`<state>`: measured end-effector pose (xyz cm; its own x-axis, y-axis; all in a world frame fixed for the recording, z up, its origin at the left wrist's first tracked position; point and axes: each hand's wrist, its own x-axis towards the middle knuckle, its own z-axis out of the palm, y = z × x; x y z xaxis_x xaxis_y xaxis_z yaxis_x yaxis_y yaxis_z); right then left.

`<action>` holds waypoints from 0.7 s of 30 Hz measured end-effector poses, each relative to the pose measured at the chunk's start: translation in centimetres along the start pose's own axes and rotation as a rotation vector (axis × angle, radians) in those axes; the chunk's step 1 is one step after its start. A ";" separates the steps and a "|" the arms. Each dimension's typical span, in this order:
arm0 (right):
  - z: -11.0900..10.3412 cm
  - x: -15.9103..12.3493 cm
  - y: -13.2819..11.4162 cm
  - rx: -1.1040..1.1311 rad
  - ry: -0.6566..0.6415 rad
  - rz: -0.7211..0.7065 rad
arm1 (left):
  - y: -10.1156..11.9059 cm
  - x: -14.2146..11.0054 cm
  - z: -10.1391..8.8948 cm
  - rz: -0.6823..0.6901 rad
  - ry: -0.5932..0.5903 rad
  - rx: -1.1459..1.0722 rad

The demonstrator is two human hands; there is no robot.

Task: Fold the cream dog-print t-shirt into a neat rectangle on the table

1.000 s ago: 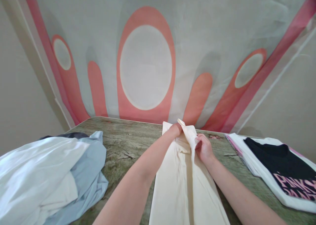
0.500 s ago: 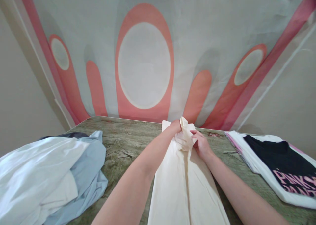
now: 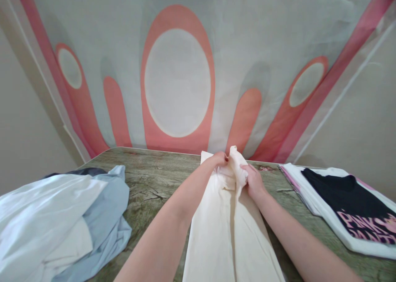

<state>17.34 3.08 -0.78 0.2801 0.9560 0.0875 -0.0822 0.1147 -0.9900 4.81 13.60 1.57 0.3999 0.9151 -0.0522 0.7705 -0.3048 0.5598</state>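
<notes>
A pair of cream trousers (image 3: 213, 232) lies lengthwise on the table in front of me, its two legs running toward me. At the far end its waist part is bunched and lifted into a fold. My left hand (image 3: 220, 159) is closed at that far end, its fingers gripping the cloth beside the raised fold. On the right side of the fold my right hand (image 3: 254, 181) pinches the edge, with the thumb and part of the fingers hidden by cloth.
A loose heap of white (image 3: 46, 207) and light blue clothes (image 3: 108, 216) lies at the left, a dark garment (image 3: 83, 172) behind it. Folded shirts, topped by a black shirt with pink lettering (image 3: 334, 191), lie at the right. The wood-patterned table (image 3: 154, 179) meets a printed backdrop (image 3: 179, 144).
My right hand has shifted its hold along the edge of the raised fold and now grips more of it. My left hand stays at the far end. The view has shifted slightly.
</notes>
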 end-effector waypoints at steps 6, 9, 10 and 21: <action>-4.7 2.2 -2.7 -0.457 -0.283 0.201 | -0.5 -0.7 0.0 0.030 -0.005 0.044; -7.1 2.7 -4.1 -0.824 -0.321 0.168 | -0.6 -0.9 0.0 0.052 0.030 0.035; -7.8 2.7 -4.4 -0.906 -0.325 0.141 | -0.7 -0.9 0.1 0.060 0.036 0.031; -10.5 2.6 -7.0 -1.646 -0.179 0.000 | -0.6 -1.1 0.8 0.170 0.137 0.016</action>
<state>28.64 1.92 5.18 0.1639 0.9863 -0.0167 0.9860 -0.1643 -0.0285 4.33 12.61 0.64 0.4542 0.8773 0.1550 0.7063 -0.4607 0.5374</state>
